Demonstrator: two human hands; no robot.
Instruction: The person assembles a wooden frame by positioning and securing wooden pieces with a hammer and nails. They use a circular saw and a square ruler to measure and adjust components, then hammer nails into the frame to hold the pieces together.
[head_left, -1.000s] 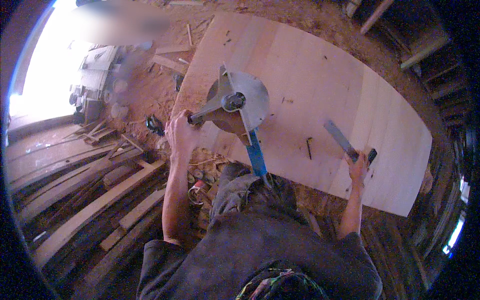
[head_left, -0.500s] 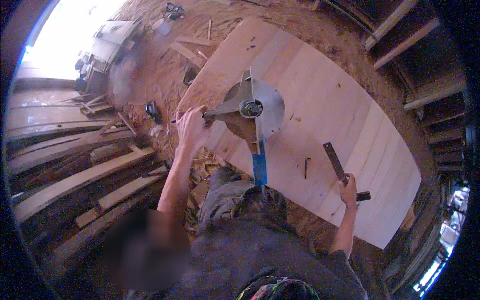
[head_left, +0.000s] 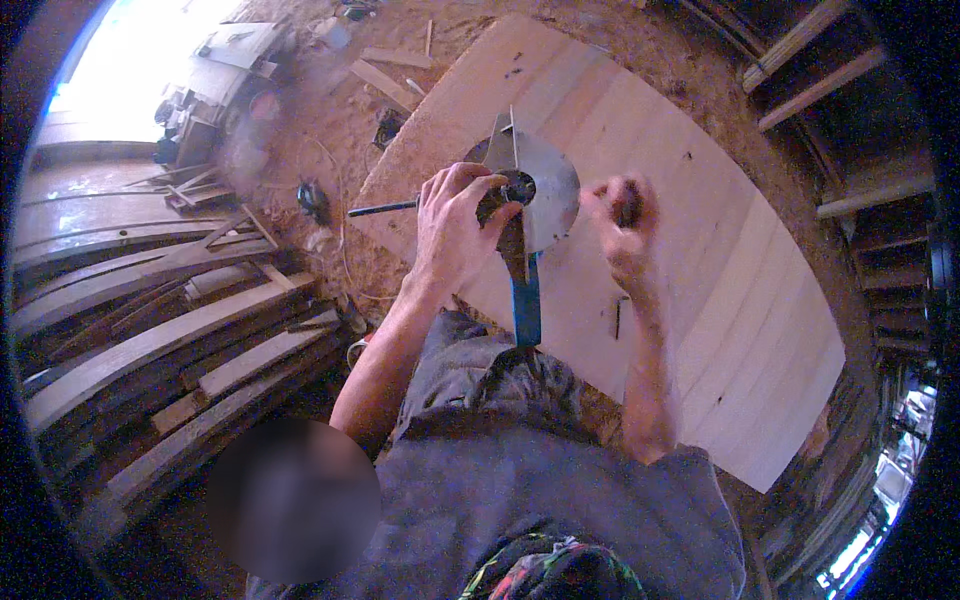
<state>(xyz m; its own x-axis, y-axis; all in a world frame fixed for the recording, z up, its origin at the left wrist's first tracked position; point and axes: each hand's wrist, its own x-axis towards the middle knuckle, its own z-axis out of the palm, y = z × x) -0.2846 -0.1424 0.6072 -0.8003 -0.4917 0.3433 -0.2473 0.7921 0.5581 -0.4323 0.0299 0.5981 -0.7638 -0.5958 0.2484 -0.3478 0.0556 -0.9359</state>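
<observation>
Bends over a broad, pale wooden panel [head_left: 740, 300]. Has a metal disc [head_left: 556, 195] over it, between both hands, and a blue strip [head_left: 526, 305] below. Curls the left hand [head_left: 458, 215] part-closed around the dark hub [head_left: 519, 184]; holds the right hand [head_left: 624, 228], blurred, closed on an unclear dark thing [head_left: 630, 202] just beside the disc.

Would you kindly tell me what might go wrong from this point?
The left hand has its fingers around the dark hub, so a slip could scrape them on the metal disc.
The right hand, blurred around a dark object, appears near the disc's edge and might strike it.
The small dark piece lies loose-looking beside the right forearm, which could brush it off the wooden board.
</observation>
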